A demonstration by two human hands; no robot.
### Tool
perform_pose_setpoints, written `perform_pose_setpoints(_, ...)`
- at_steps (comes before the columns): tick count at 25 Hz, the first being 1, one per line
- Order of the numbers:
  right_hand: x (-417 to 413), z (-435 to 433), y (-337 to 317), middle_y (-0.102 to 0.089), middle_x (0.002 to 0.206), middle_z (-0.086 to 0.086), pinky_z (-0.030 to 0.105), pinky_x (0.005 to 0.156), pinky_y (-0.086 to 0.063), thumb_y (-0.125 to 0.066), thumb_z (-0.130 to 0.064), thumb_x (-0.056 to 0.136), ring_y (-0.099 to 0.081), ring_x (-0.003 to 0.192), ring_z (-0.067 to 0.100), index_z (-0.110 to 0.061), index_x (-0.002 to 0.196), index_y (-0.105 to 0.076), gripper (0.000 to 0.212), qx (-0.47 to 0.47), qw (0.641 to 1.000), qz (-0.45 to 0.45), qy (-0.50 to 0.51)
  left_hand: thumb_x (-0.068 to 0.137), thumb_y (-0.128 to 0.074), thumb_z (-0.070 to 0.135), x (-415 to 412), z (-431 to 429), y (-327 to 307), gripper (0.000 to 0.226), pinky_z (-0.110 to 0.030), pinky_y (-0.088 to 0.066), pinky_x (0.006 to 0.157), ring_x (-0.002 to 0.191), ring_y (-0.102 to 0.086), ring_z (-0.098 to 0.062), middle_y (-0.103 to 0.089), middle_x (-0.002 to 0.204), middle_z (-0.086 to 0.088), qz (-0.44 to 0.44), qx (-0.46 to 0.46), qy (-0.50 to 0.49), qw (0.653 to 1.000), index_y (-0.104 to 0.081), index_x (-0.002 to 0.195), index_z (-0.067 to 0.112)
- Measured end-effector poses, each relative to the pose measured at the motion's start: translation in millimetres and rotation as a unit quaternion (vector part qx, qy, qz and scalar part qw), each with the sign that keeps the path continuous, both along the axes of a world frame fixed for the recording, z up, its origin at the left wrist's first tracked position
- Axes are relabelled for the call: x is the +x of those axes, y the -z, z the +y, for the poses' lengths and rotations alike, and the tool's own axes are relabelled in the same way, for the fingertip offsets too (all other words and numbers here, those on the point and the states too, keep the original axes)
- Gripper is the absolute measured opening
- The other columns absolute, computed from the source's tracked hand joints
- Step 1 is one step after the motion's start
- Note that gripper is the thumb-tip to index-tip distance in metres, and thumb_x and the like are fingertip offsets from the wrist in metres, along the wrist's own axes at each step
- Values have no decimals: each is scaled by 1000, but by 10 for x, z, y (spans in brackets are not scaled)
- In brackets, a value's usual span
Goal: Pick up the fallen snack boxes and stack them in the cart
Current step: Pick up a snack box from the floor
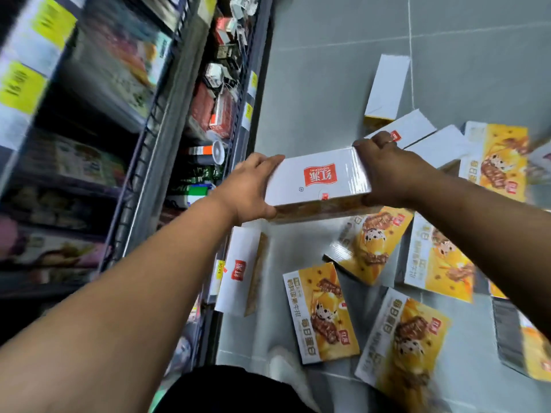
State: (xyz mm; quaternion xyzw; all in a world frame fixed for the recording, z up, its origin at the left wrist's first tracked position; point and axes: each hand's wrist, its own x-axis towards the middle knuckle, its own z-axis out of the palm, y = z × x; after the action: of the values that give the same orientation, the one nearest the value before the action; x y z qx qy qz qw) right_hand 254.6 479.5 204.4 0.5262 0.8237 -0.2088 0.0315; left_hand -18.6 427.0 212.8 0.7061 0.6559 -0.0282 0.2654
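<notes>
Snack box (319, 181) at frame centre, clamped end to end between my left hand (250, 189) and right hand (390, 171); glossy wrap could slip, dropping it onto the fallen boxes (323, 314) below.

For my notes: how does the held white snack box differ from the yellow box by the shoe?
The held snack box shows a white face, the floor box a yellow face. The left hand and right hand grip the first; the second lies flat. Both are rectangular.

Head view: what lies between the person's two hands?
The head view shows one white snack box with a red logo, its ends gripped by the left hand and right hand.
</notes>
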Motion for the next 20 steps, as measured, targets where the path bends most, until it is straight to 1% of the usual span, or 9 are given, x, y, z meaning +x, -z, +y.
perform_pose_setpoints(2,163,-49,-658,-34,133,21,42,84,-49,-83,-29,63,-58,97,45,-15,141,-31,95,-6,1000,9,23,56,-79,29,93,3,-544,105,-37,-36,110,126,-45,-29,-39,138,-6,-49,8,-8,999,-32,150,24)
perform_pose_setpoints(5,396,-147,-1546,-29,137,21,42,88,-49,-84,-27,61,-57,104,46,-19,142,-30,98,-17,998,19,49,51,-72,39,317,-34,-1404,105,-41,-34,111,126,-43,-30,-39,139,-2,-72,40,-3,997,-33,148,29)
perform_pose_setpoints(8,776,-359,-2559,-25,137,19,42,91,-50,-84,-26,57,-54,108,46,-30,140,-29,100,-28,994,51,96,53,-75,37,548,-171,-2432,104,-40,-32,113,127,-40,-28,-35,138,0,-109,65,3,992,-32,147,32)
perform_pose_setpoints(11,1170,-625,-3585,-31,131,14,27,97,-40,-84,-24,55,-44,122,34,-34,143,-31,103,-30,985,98,136,63,-86,17,782,-287,-3545,106,-23,-30,111,127,-41,-16,-31,134,1,-161,70,2,984,-28,150,29)
perform_pose_setpoints(14,1497,-867,-4330,-37,130,8,14,93,-29,-86,-22,55,-37,127,20,-31,145,-34,103,-17,976,154,152,64,-88,12,1059,-368,-4435,108,-6,-30,101,118,-46,-5,-36,134,1,-195,105,12,975,-24,148,35)
perform_pose_setpoints(15,1628,-942,-4563,-38,133,7,12,93,-26,-86,-22,56,-37,126,18,-30,146,-34,104,-2,970,172,170,62,-90,17,1154,-364,-4682,109,-10,-34,103,116,-50,-7,-40,135,2,-218,108,14,970,-24,145,42)
perform_pose_setpoints(17,1886,-1157,-4939,-42,134,6,13,95,-26,-88,-24,58,-41,124,18,-29,146,-37,101,38,957,204,201,55,-92,33,1358,-399,-5092,109,-31,-41,109,120,-54,-14,-47,138,2,-258,116,28,959,-25,138,58)
perform_pose_setpoints(18,2002,-1269,-5130,-44,132,5,15,96,-29,-89,-25,57,-43,123,18,-28,144,-40,100,62,950,222,212,53,-91,37,1478,-401,-5289,107,-40,-42,108,121,-54,-16,-49,138,3,-275,121,38,953,-28,136,61)
perform_pose_setpoints(20,2206,-1516,-5436,-44,126,-2,24,99,-36,-92,-26,55,-45,119,18,-28,139,-44,96,95,929,260,247,56,-93,28,1707,-427,-5613,103,-40,-47,103,121,-53,-12,-52,133,8,-304,108,45,945,-35,138,50)
